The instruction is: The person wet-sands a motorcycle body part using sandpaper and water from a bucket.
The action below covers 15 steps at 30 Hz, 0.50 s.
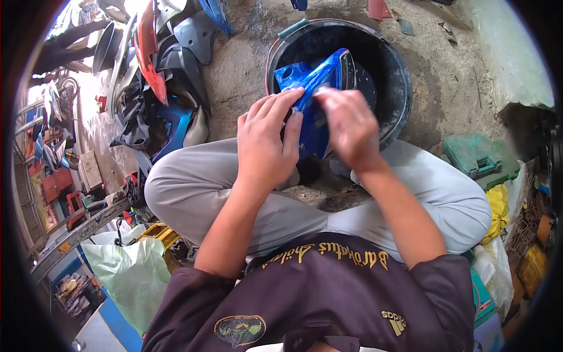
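Note:
A glossy blue motorcycle body panel [319, 77] is propped over the near side of a black bucket [400, 88], its pointed end toward the far rim. My left hand [267, 126] grips the panel's left edge, fingers on top and thumb lower down. Over the panel's right side, my right hand [350, 124] is curled and smeared by motion. Something small and pale shows at its fingertips, too blurred to name. The lower end of the panel hangs between my crossed legs.
Loose motorcycle panels, including a red one [149, 53], are heaped left of the bucket. A green tool case [474, 155] lies by my right knee. A pale plastic bag [126, 267] stands at lower left. A concrete wall [498, 53] rises at right.

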{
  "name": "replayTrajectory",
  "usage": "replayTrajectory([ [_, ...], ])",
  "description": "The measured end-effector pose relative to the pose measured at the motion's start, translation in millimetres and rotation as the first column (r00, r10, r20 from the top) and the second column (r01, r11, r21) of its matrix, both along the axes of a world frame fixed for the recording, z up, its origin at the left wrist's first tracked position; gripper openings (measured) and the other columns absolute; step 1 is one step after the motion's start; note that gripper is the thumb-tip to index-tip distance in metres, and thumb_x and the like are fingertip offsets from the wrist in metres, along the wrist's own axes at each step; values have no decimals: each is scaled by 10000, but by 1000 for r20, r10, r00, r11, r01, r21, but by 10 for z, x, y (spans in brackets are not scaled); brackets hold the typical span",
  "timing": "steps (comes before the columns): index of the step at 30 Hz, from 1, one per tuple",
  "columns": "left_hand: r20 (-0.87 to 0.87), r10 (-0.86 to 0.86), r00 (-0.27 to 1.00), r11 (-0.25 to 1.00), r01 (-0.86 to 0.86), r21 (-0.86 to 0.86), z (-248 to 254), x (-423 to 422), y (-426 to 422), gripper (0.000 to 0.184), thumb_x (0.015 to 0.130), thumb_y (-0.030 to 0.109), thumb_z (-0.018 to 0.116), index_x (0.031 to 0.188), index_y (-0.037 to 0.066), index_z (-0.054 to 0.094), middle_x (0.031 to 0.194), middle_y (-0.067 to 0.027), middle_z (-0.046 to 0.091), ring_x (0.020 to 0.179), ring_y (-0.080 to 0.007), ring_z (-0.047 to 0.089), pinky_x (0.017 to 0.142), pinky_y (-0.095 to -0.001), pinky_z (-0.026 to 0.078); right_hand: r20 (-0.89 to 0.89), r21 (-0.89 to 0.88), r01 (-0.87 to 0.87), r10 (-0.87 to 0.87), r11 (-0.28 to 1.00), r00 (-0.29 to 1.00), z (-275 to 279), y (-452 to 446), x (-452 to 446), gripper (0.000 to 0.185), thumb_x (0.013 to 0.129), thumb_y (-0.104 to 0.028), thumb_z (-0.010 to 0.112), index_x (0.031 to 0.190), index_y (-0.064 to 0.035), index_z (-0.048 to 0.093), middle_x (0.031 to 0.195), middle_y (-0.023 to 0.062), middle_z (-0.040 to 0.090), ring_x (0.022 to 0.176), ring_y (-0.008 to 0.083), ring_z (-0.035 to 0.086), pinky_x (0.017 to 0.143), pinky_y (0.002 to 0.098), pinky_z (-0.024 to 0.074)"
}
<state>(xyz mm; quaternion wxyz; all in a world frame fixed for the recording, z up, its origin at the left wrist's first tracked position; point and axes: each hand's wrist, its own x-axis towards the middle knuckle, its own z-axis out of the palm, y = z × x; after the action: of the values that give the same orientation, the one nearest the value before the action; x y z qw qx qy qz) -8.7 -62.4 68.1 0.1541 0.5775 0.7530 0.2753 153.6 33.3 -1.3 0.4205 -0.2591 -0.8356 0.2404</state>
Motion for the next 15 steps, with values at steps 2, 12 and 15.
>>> replayTrajectory([
  [2,6,-26,1000,1000,26,1,2,-47,17,355,1039,199,648,1383,158,726,1337,-97,761,1302,-341,660,1088,-471,452,-33,0,-36,36,999,999,91,-105,-68,306,905,17,671,1202,9,743,1212,161,762,1077,344,712,963,444,592],
  [12,57,-113,992,994,113,3,-7,-285,199,341,1005,131,646,1319,67,764,1302,-138,780,1309,-339,683,1143,-449,468,80,53,51,-55,997,995,-92,142,24,293,891,46,692,1176,13,749,1219,168,763,1047,347,715,942,441,596],
  [15,73,-99,992,995,100,-5,4,-267,237,338,1001,131,652,1312,66,768,1296,-133,784,1301,-344,688,1137,-451,478,31,-15,64,-64,998,997,-90,87,-32,264,906,33,693,1165,26,743,1203,172,762,1033,347,717,943,450,594],
])
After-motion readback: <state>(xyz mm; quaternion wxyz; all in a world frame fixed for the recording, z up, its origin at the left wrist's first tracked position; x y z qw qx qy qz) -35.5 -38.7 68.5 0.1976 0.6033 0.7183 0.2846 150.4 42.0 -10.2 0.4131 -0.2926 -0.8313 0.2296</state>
